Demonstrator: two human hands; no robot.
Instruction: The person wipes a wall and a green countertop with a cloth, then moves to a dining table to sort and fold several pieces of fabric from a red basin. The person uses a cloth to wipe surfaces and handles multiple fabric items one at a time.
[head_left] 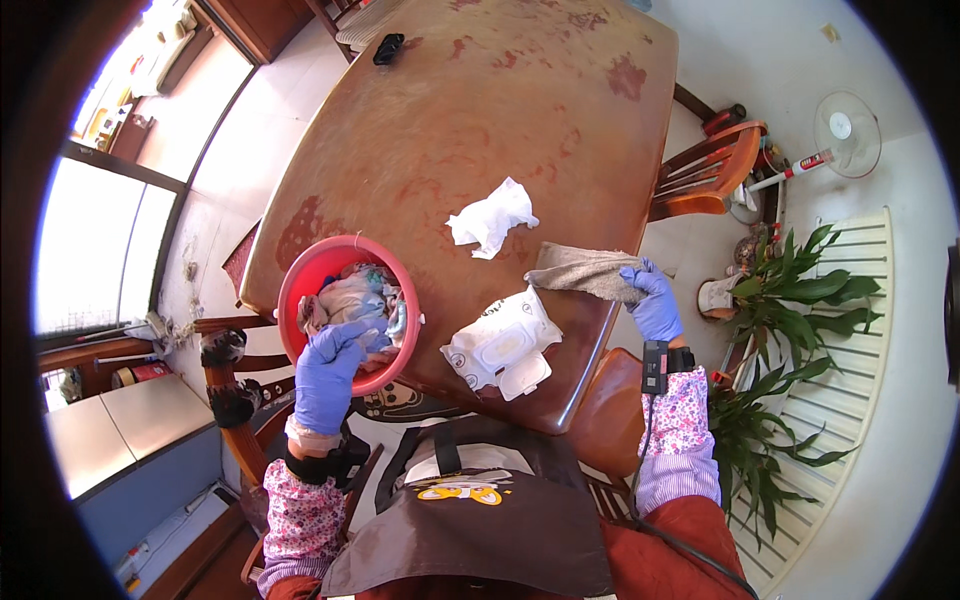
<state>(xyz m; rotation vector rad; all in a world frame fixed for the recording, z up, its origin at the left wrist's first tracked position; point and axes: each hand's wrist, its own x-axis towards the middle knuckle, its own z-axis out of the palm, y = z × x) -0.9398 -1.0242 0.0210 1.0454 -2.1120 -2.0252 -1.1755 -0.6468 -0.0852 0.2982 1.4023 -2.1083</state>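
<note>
My right hand (655, 300), in a blue-purple glove, grips one end of a grey cloth (585, 271) at the right edge of the table. The cloth stretches leftward, its other end near the wet wipe pack. My left hand (330, 375), gloved the same way, is over the near side of a red bucket (289, 300). Its fingers are closed together by the crumpled rags (352, 298) inside; what they hold, if anything, is hidden. A white wet wipe pack (500, 340) with its lid flipped up lies between my hands. Beyond it rests a crumpled white wipe (492, 217).
The brown wooden table (450, 130) has worn reddish patches. A small black object (388, 49) lies at its far left. Wooden chairs (710, 170) stand around it. To the right are a potted plant (800, 290), a white radiator (840, 400) and a fan (845, 130).
</note>
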